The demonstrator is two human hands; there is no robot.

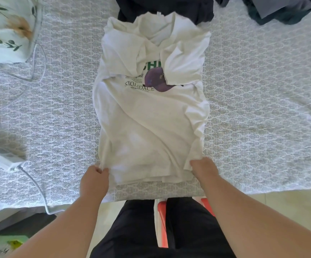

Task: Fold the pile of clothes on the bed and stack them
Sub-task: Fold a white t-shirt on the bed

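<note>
off to the left, a flowered pillow (7,28) and a white cable (37,183), both well clear of the work. nearer the middle, left hand (94,180) curled tight on the near left corner of the white t-shirt (147,116), hem pinched between thumb and fingers. shirt itself flat on the bed (262,108) straight ahead, sleeves and sides already turned in over the printed chest, collar end lapping a dark garment (166,8) at the far edge. then right hand (204,167), on the near right corner, fingers tucked under or into the cloth and mostly hidden, so probably gripping, though hard to say how firmly. farther right and up, a dark heap (281,10) of unfolded clothes. likely next: hem up and over toward the collar. best done with both corners lifted level and together, cloth kept taut between the hands so the bunched right edge smooths out, turned-in sides held from slipping open, hem laid square on the shoulders, then pressed flat along the crease.
</note>
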